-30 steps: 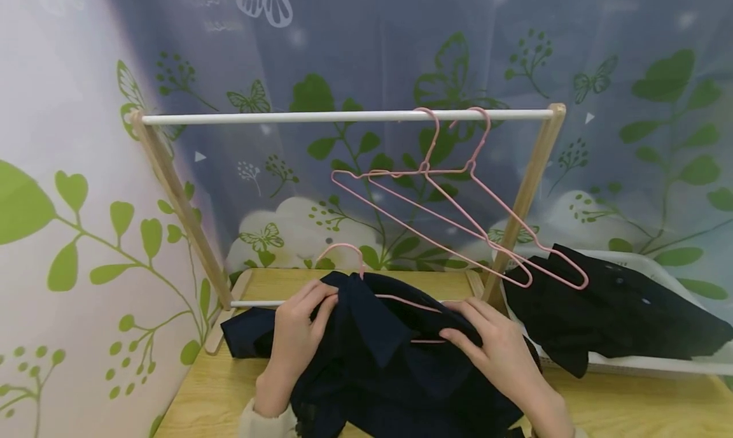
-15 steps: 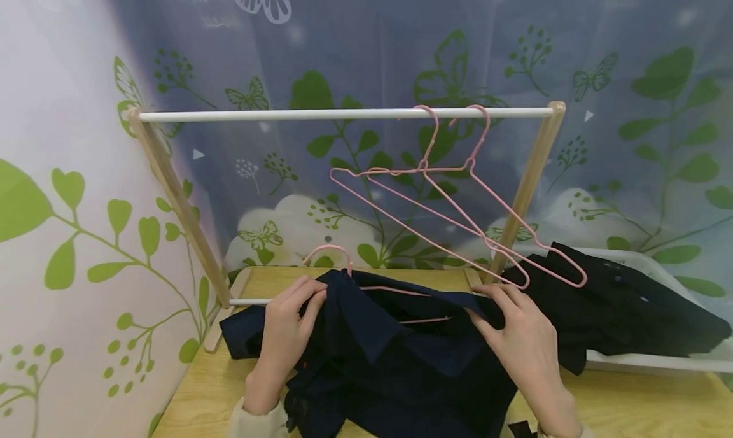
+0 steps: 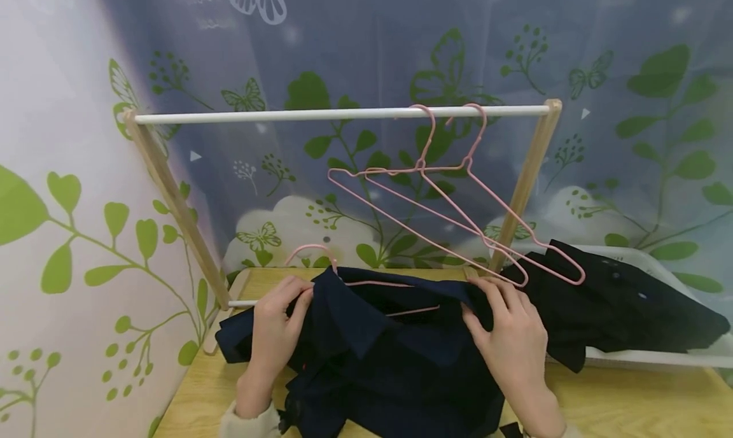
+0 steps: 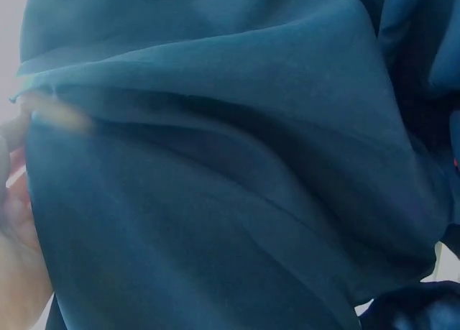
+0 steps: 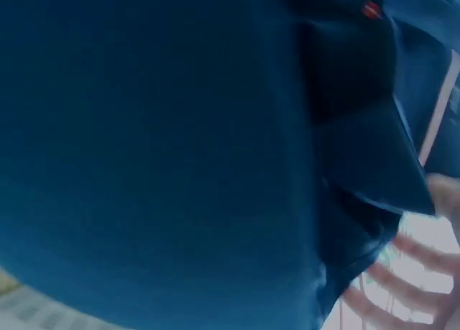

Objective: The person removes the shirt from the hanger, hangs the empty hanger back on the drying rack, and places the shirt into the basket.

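In the head view a dark navy collared shirt point(image 3: 401, 381) is held up over the table by both hands. A pink hanger point(image 3: 314, 247) sits inside it; its hook sticks out above the collar and part of its bars shows in the neck opening. My left hand point(image 3: 273, 336) pinches the shirt beside the collar with thumb and fingers. On the other side my right hand point(image 3: 509, 342) grips the shirt's upper edge. Cloth fills most of both wrist views, with fingers point(image 5: 410, 287) at the right edge of the right wrist view.
Two pink hangers point(image 3: 420, 164) hang from the white rail point(image 3: 275, 116) of a wooden rack point(image 3: 177, 202) behind the shirt. At the right, a white basket point(image 3: 635, 358) holds dark clothing point(image 3: 624, 304) that spills over its rim. Everything stands on a wooden table point(image 3: 624, 400).
The left hand, the shirt collar and the hanger's hook have shifted left. My right hand first moved right, spreading the neck opening, then came slightly back left.
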Available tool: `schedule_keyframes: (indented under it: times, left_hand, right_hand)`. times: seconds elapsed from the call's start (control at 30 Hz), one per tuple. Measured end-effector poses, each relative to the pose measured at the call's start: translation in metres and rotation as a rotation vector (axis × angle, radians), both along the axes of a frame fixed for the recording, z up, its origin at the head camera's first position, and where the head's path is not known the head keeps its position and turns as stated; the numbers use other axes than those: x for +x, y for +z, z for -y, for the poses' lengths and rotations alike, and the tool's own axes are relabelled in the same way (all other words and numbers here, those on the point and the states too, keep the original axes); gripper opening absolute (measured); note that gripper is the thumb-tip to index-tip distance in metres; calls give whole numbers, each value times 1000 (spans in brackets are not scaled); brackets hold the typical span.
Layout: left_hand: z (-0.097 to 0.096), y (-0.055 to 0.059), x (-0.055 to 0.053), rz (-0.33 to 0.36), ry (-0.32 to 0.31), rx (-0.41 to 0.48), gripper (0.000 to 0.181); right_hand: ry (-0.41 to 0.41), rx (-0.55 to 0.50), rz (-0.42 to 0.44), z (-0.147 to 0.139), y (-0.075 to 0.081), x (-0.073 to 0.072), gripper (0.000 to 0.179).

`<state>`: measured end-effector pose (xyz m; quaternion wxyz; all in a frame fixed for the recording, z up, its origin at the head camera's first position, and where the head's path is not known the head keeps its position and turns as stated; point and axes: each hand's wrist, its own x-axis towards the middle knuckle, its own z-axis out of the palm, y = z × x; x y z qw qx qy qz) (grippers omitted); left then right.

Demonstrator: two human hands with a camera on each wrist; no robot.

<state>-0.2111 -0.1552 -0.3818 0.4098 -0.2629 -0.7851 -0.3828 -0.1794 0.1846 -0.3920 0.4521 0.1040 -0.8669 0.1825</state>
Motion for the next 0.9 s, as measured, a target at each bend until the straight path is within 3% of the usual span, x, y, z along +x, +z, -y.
schedule_keyframes:
  times: [0.13, 0.33, 0.63, 0.9]
  left_hand:
    - [-2, 1, 2, 0, -20, 10, 18]
    - [-4, 3, 6, 10, -47, 8, 19]
    - [1, 3, 4, 25, -54, 6, 18]
    - [12, 3, 2, 68, -86, 42, 19]
  right_hand:
    - [-104, -34, -33, 2, -4, 0, 57]
    - [-150, -29, -42, 1, -8, -1, 61]
    - [-137, -76, -35, -3, -6, -2, 49]
    - [-34, -198, 40, -8, 6, 1, 39]
